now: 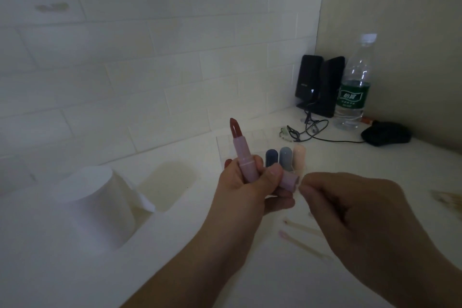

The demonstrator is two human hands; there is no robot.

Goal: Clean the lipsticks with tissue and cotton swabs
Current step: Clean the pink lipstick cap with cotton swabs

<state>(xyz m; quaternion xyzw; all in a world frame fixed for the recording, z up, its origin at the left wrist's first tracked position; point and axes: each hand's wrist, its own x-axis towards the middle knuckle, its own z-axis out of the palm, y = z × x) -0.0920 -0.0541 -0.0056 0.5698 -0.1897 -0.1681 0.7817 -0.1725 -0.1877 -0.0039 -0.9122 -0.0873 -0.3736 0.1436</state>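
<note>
Right hand (350, 205) fingers' grasp is indiscernible.

**White desk against a tiled wall**

The white desk (175, 270) carried a toilet-paper roll (95, 210) at left, a clear organizer (225, 142) of capped lipsticks (285, 156), two used cotton swabs (300, 226), a water bottle (353, 87), two black speakers (318, 85), a black mouse (386, 134) and its cable (317, 130).

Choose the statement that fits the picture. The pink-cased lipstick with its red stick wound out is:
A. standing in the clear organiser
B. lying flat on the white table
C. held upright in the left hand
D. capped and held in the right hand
C: the left hand grips the pink-cased lipstick upright, its red tip bare, above the white table.
</note>
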